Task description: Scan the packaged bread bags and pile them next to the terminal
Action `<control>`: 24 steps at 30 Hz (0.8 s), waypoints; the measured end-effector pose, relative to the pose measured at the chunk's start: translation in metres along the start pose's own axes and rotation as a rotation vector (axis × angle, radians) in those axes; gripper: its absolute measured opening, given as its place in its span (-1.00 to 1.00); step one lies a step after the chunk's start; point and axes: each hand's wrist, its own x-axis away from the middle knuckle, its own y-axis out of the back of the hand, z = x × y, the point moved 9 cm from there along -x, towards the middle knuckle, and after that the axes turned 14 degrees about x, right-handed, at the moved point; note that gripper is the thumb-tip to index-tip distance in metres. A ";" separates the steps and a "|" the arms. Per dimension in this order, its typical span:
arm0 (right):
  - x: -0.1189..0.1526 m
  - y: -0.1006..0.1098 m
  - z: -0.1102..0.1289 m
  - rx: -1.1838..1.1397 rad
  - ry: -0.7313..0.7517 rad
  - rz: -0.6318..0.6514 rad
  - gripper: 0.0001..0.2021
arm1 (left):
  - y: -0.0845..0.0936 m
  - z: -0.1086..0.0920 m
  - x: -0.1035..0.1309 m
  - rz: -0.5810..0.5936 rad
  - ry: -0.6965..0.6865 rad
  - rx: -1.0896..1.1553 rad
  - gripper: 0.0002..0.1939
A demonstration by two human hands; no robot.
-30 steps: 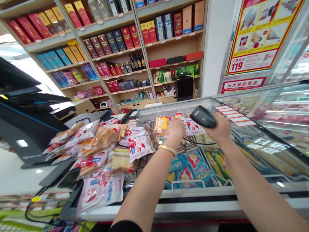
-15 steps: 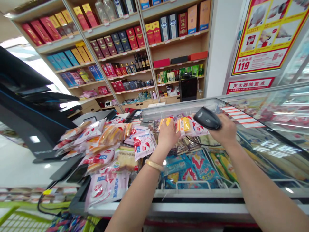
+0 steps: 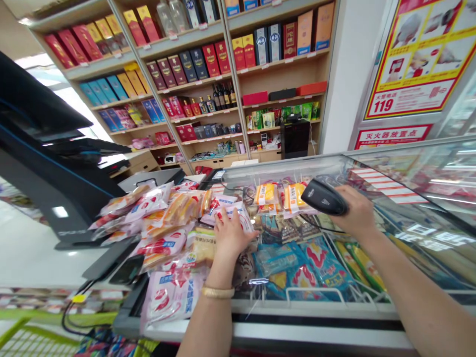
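Note:
My left hand [image 3: 231, 234], a bracelet on its wrist, lies with fingers spread over a white packaged bread [image 3: 243, 218] with red and blue print. Around it is a heap of wrapped breads, among them a clear pack of sliced bread [image 3: 203, 248] just below. My right hand [image 3: 357, 210] grips a black barcode scanner [image 3: 324, 196], its head pointing left. Two packs with orange-and-white labels, a left yellow cake pack [image 3: 267, 195] and a right yellow cake pack [image 3: 293, 197], lie on the freezer's glass beside the scanner.
Under the glass, the freezer [image 3: 320, 312] holds blue snack bags [image 3: 282, 263] and yellow-green packs [image 3: 360, 260]. A black checkout terminal [image 3: 74, 198] stands at left, with a dark phone-like device [image 3: 128, 270] near it. A green basket [image 3: 26, 337] is at lower left. Shelves of boxes [image 3: 211, 62] line the back.
My left hand has left the yellow cake pack and moved left onto the white packaged bread. My right hand still holds the scanner. The view has shifted slightly.

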 end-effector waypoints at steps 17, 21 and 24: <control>0.005 0.000 0.010 -0.049 0.076 -0.006 -0.76 | -0.007 0.006 -0.004 0.084 -0.190 0.226 -0.22; 0.003 0.006 0.013 -0.071 0.117 -0.050 -0.81 | 0.015 0.019 -0.015 -0.159 -0.254 0.658 -0.42; 0.002 0.007 0.015 -0.050 0.127 -0.047 -0.82 | 0.037 0.040 -0.013 -0.430 -0.277 1.108 -0.54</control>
